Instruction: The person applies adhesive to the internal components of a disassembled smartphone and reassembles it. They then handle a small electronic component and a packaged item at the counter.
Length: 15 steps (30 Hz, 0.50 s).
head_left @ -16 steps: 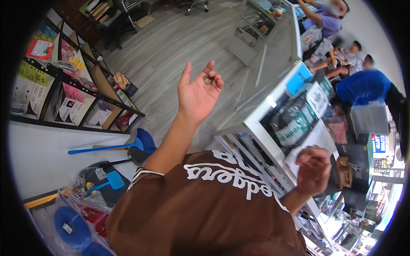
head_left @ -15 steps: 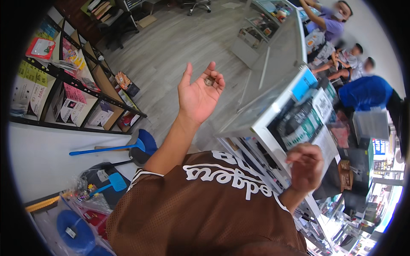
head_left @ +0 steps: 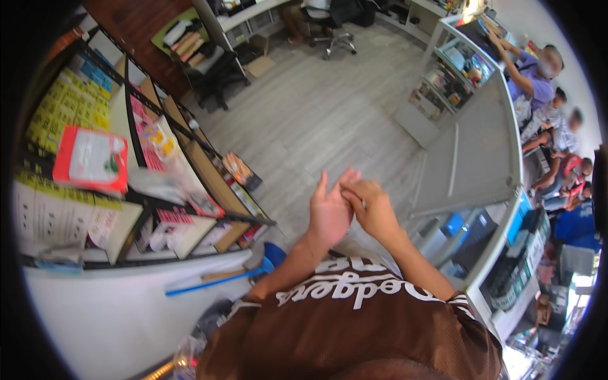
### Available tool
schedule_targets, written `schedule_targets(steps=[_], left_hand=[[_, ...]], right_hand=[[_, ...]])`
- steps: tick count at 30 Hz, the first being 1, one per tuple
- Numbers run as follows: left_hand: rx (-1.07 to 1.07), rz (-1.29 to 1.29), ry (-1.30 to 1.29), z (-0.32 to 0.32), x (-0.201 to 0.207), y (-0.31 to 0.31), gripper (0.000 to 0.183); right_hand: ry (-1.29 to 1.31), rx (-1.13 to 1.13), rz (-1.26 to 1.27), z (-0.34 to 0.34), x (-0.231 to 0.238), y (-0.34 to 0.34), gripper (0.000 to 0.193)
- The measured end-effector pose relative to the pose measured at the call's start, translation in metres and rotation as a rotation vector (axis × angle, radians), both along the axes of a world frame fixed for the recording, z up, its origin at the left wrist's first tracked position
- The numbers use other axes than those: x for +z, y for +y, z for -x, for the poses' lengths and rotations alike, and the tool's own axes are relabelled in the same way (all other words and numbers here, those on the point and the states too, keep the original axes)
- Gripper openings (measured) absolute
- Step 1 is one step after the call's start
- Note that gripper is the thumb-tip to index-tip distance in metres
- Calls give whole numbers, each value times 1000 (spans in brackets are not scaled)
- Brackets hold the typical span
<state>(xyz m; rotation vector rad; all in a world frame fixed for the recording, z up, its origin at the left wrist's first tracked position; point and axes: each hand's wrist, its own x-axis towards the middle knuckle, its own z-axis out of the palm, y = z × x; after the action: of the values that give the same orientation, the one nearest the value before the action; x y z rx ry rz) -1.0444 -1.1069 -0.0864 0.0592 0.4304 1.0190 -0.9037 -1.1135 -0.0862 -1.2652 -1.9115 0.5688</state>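
Note:
My left hand (head_left: 328,214) is raised in front of my chest with its fingers apart and its palm turned toward my right hand. My right hand (head_left: 375,208) meets it from the right, its curled fingertips touching the left palm near the base of the fingers. Whether something small lies between them is hidden. Both forearms rise from my brown jersey (head_left: 354,329) with white lettering at the lower edge.
A dark shelf rack (head_left: 158,190) with packets and a red-and-white pack (head_left: 92,158) runs along the left. A blue-handled tool (head_left: 215,282) lies below it. A glass counter (head_left: 475,158) stands at right with several people (head_left: 557,120) behind it. An office chair (head_left: 329,25) is far back.
My right hand came up from the counter at lower right and joined my left hand, which dropped lower and nearer my chest. The view swung toward the floor and shelves.

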Motion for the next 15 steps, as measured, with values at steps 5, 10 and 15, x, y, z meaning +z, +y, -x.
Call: schedule_targets(steps=[5, 10, 15], left_hand=[[-13, -173, 454, 48, -53, 72, 73], [153, -199, 916, 109, -52, 185, 69], [283, -132, 1091, 164, -41, 273, 60]], right_hand=[[914, 34, 879, 30, -58, 91, 30], [1456, -63, 1134, 36, -81, 218, 37], [1388, -76, 1163, 48, -63, 390, 39]])
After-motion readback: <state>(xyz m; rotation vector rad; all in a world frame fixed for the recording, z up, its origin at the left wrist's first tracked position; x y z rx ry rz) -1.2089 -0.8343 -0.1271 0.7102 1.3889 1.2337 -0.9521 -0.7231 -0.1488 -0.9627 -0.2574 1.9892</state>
